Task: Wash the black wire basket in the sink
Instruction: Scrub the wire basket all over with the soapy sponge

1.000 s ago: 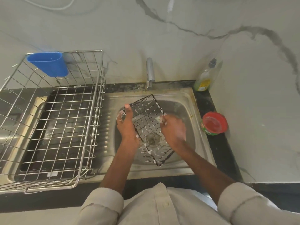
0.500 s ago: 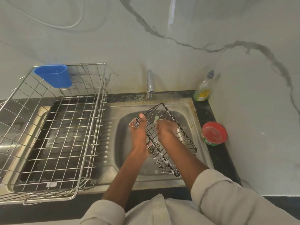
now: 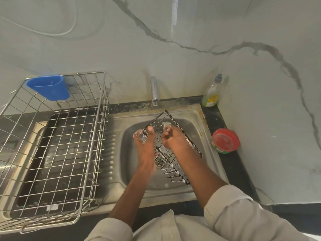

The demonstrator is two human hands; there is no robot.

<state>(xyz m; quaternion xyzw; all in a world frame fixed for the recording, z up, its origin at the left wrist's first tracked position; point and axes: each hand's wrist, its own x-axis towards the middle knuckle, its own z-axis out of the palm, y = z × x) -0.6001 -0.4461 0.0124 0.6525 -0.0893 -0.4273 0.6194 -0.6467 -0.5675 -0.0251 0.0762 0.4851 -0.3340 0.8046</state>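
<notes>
While the black wire basket (image 3: 171, 150) sits tilted over the sink (image 3: 194, 117) bowl, left hand (image 3: 145, 146) grips its left edge, thumb over the wire. Right hand (image 3: 173, 138) has its fingers (image 3: 165, 132) curled round a soapy green scrubber (image 3: 166, 124) pressed against the basket. Suds on the wires. Tap (image 3: 154, 91) behind, soap bottle (image 3: 212, 94) at the back right corner of the surface (image 3: 218, 119).
</notes>
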